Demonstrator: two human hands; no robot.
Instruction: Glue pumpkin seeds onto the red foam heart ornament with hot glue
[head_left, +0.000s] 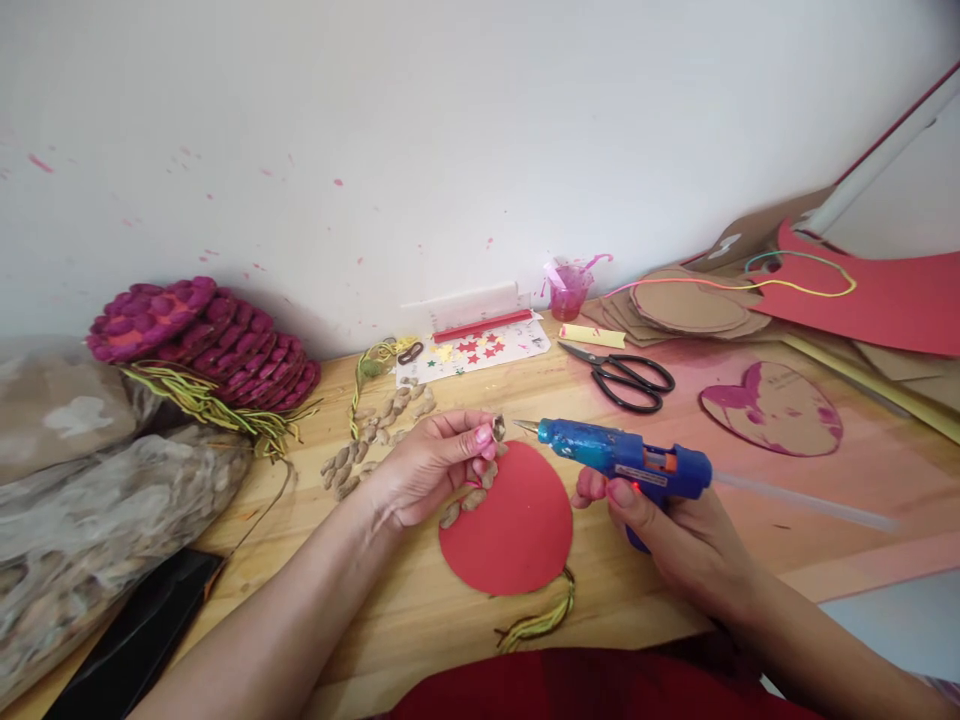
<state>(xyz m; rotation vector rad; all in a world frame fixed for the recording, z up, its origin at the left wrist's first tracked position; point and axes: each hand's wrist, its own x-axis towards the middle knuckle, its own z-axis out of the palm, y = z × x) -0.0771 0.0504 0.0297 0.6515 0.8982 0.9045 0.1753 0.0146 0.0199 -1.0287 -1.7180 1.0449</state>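
My left hand [442,462] pinches a peanut shell [498,428] above the upper left rim of a red paper disc [510,530]. In my right hand [679,535] is a blue hot glue gun [622,455], its metal nozzle pointing left close to the shell. A clear glue stick [810,502] sticks out of the gun's back. Several peanut shells [472,498] sit along the disc's left edge, partly behind my left fingers. A yellow-green yarn tassel [540,620] hangs from the disc's lower right side. Loose peanut shells [367,440] lie on the wood left of my hand.
Black-handled scissors [626,380] lie beyond the glue gun. Purple-painted discs [217,340] are stacked at the left, behind a plastic bag of peanut shells [112,540]. A paint-stained cup [568,290] stands by the wall. Cardboard pieces [690,305] and red paper [885,290] occupy the back right.
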